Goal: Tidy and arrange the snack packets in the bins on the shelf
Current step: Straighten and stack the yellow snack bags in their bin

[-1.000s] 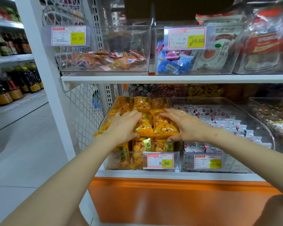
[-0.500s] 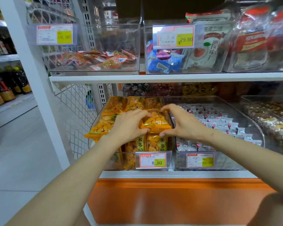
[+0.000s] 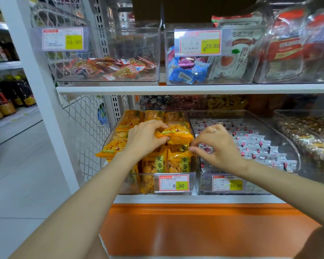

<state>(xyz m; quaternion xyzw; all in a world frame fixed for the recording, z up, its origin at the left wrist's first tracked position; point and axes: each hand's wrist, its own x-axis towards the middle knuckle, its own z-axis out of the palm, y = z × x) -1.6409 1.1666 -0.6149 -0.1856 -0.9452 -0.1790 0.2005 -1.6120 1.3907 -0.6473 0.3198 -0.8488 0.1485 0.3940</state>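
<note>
A: Where's the pkt we care about?

B: Centre of frame, lower shelf. We see one orange snack packet (image 3: pixel 177 135) lifted just above the others in the orange-packet bin (image 3: pixel 138 186), w/ the 8.90 price tag (image 3: pixel 174 184) on the bin's front.

A: Which way does it lie?

B: Long axis runs across the frame, left to right, the right end dipping a bit lower. Its green-striped end is up by the left hand (image 3: pixel 146 141). The front-row packets (image 3: pixel 158 165) under it stand upright, their printed characters reading top to bottom, so we've got it crosswise to them.

A: Left fingers?

B: Curled over the pkt's left end from above, close together, thumb underneath. It's gripping it.

A: And the right hand (image 3: pixel 220 146)?

B: Thumb & index tips meet at the pkt's lower right corner, right above a standing pkt. We can't tell which of the two they pinch. Other fingers are loosely bent behind. There's a ring (image 3: pixel 215 130) on one of them.

A: Rest of that bin?

B: The back-row packets (image 3: pixel 153 115) look upright too. At the bin's left side more lie slanted, and one overhanging packet (image 3: pixel 108 148) pokes out past the left rim.

A: Neighbours?

B: Just right of it is a clear bin (image 3: pixel 295 156) of silver-white packets (image 3: pixel 254 144) in stepped rows, w/ the 15.80 tag (image 3: pixel 227 183). Over both is the white upper shelf (image 3: pixel 176 89) carrying more clear bins. Bottles sit on shelving at far left of frame.
</note>
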